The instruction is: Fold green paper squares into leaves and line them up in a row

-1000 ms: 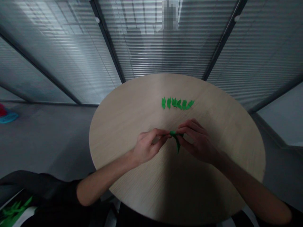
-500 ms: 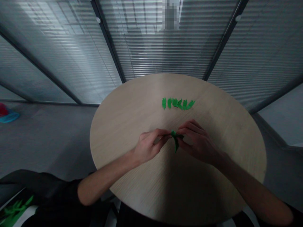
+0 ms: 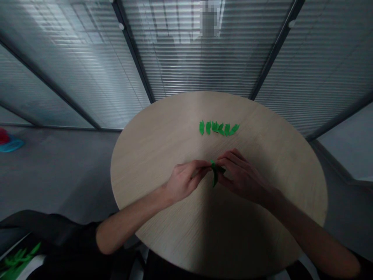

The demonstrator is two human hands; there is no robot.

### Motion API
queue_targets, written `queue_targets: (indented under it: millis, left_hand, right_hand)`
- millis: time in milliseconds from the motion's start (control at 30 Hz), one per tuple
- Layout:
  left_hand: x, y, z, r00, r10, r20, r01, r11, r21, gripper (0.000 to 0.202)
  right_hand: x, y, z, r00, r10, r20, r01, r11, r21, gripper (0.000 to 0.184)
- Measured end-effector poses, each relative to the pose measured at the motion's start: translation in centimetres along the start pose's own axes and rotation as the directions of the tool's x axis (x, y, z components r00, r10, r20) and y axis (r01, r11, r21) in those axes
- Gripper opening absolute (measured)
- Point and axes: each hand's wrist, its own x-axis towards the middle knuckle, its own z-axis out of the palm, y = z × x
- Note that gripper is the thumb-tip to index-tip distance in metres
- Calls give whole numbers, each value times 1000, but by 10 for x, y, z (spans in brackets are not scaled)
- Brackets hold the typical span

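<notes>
While the left hand [image 3: 183, 181] pinches a green piece [image 3: 215, 175] between thumb and fingertips, the right hand [image 3: 241, 175] pinches its other side, both nearly closed. Piece held over the worktop [image 3: 157, 144], one narrow end pointing toward the wearer. Beyond it, green leaves [image 3: 215, 127] lie in a row.

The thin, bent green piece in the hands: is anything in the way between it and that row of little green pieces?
Nothing visible is: only pale wooden tabletop shows between the thin, bent green piece and the row of little green pieces. The bare right hand comes close on the right.
</notes>
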Motion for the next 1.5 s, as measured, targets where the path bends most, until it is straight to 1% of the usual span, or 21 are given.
queue_targets:
  millis: [100,267,467,600,667,767,833,900,967,1000,1067,1100,1133,1167,1233,1267,1300,1333,1400,1467,1500]
  left_hand:
    - [-1,-2,1,999,33,7,-34,999,10,12]
    - [-1,-3,1,996,93,-16,-92,995,32,13]
    - [1,-2,-3,997,73,-1,-73,996,58,13]
    - [1,-2,-3,998,68,9,-69,997,33,13]
    - [1,-2,-2,998,67,7,-67,997,34,13]
    - [1,-2,-2,998,60,-5,-60,997,54,14]
    - [1,-1,-3,999,49,-11,-48,997,68,13]
    - [1,0,-3,999,34,-20,-32,997,68,12]
    - [1,0,-3,999,10,-41,-7,998,58,12]
    - [1,0,-3,998,-4,-55,7,999,54,12]
    - [0,0,-3,997,-22,-75,26,999,43,13]
    - [0,0,-3,996,-29,-82,32,999,35,13]
    - [0,0,-2,996,-34,-87,36,999,26,13]
    - [0,0,-2,995,-37,-87,39,999,17,13]
    - [0,0,-1,996,-43,-77,43,999,-3,14]
    - [0,0,-1,997,-44,-70,43,999,-13,14]
    - [0,0,-1,997,-44,-61,42,999,-22,14]
    - [1,0,-1,998,-44,-52,42,999,-32,15]
    - [1,0,0,997,-51,-50,48,997,-53,15]
    - [2,0,1,997,-50,-55,46,997,-69,15]
    - [2,0,2,997,-40,-61,35,996,-79,15]
  right_hand:
    - [0,0,0,1000,-10,3,10,1000,-22,3]
    - [0,0,2,999,-51,-17,51,998,-32,9]
    - [-1,1,0,996,-36,-84,36,999,-3,5]
    - [-1,1,0,993,-72,-93,73,997,12,8]
    - [-2,1,1,993,-68,-98,69,998,11,9]
    - [-1,3,2,992,-38,-121,39,999,5,7]
    - [-1,4,3,987,-10,-162,11,1000,7,5]
    - [-2,5,3,978,28,-206,-25,1000,19,8]
    - [-4,6,3,968,99,-230,-86,994,64,15]
    - [-5,6,4,961,157,-229,-135,985,108,19]
    - [-7,7,6,926,325,-193,-278,931,236,29]
    - [-7,7,7,895,420,-152,-357,877,321,33]
    - [-7,7,8,857,507,-94,-430,804,410,36]
    - [-7,6,9,817,576,-22,-489,712,505,40]
    - [-5,5,10,752,647,126,-541,496,679,44]
    - [-3,3,9,737,646,200,-546,394,739,43]
    - [-1,2,8,737,628,250,-537,319,781,41]
    - [0,1,7,732,627,268,-523,264,810,40]
    - [3,-1,6,714,644,274,-500,196,844,38]
    - [4,-1,6,705,666,244,-472,184,862,36]
    - [4,-1,7,710,668,222,-456,197,868,35]
